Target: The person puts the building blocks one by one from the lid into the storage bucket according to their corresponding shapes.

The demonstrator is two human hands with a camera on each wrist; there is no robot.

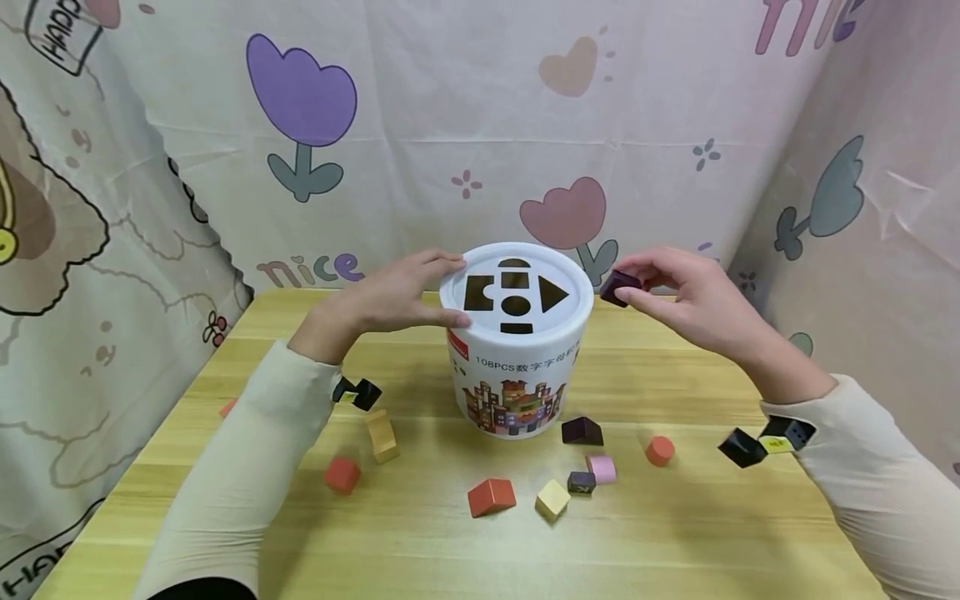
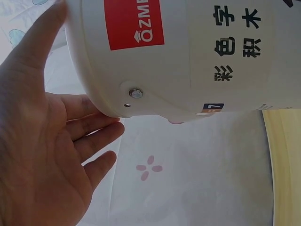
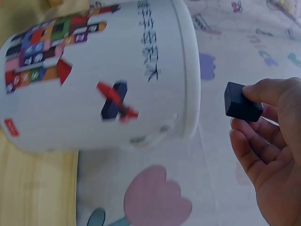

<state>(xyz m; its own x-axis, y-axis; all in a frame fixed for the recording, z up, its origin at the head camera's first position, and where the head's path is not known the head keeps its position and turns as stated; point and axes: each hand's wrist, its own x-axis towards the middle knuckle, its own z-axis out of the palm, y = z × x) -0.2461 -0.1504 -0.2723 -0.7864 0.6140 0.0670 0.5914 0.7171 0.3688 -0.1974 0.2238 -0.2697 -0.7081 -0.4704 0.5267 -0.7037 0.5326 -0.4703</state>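
A white bucket (image 1: 512,375) printed with a colourful block castle stands upright on the table. Its white lid (image 1: 487,325) has several shaped holes, among them a triangle, a circle and a square. My left hand (image 1: 397,296) rests against the lid's left rim, thumb on the near edge and fingers towards the back; in the left wrist view the hand (image 2: 51,136) has its fingers loosely spread at the rim. To the right of the lid, my right hand (image 1: 690,304) pinches a dark block (image 1: 619,287) between thumb and fingers. The right wrist view shows that block (image 3: 242,102) apart from the bucket.
Before the bucket lie a dark triangular block (image 1: 582,432), a pink block (image 1: 602,468), a small dark block (image 1: 581,483), a cream cube (image 1: 552,500) and a red block (image 1: 492,497). An orange-red cylinder (image 1: 660,451) sits right; a red block (image 1: 342,476) and yellow block (image 1: 382,437) sit left.
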